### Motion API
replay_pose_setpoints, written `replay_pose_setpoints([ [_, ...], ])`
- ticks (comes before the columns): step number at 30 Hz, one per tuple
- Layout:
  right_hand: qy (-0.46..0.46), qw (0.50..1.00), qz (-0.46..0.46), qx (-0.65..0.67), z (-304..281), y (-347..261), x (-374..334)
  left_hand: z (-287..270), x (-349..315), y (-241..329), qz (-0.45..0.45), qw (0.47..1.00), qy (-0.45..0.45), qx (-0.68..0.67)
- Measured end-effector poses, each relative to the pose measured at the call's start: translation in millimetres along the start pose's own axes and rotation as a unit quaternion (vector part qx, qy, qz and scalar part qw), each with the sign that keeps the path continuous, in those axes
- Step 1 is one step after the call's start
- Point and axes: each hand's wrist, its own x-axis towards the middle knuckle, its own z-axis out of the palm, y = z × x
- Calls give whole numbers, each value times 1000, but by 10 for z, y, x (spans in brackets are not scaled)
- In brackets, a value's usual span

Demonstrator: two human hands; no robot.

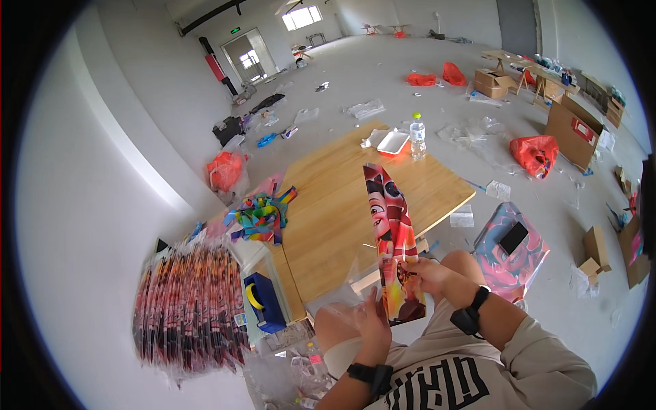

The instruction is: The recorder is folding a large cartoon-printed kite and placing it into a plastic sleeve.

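Observation:
A long folded printed sheet (pixel 395 236), glossy red, black and yellow with a cartoon face, stands nearly upright above my lap. My right hand (pixel 425 275) pinches its right side, thumb over the front. Lower down, my left hand (pixel 374 320) is closed at its left edge, with some fingers hidden. Thin clear plastic film (pixel 345 311) shows beside my left hand; whether the hand also grips it I cannot make out. Behind the sheet lies a wooden table (pixel 328 205).
Left of the table lies a thick row of similar folded pieces in clear bags (pixel 191 307). Near it are a blue tape dispenser (pixel 265 301) and rainbow ribbons (pixel 261 215). A white tray (pixel 393 142) and a water bottle (pixel 417 137) occupy the far end. A phone (pixel 513 238) rests on a printed seat at right.

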Motion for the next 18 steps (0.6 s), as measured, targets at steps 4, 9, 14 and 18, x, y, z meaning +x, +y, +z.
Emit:
replay_pose_setpoints([
  [4,-20,998,39,-52,-21,-318,-160,-515,-345,100,-11,985,-166,-37],
  [9,54,990,92,-91,177,-521,-330,-806,-241,558,-150,986,-46,-48],
  [14,-12,976,70,-206,22,-707,-248,-395,15,796,-93,926,-92,355],
  [18,-62,959,67,-267,9,-860,-197,-381,403,730,110,750,-183,626],
])
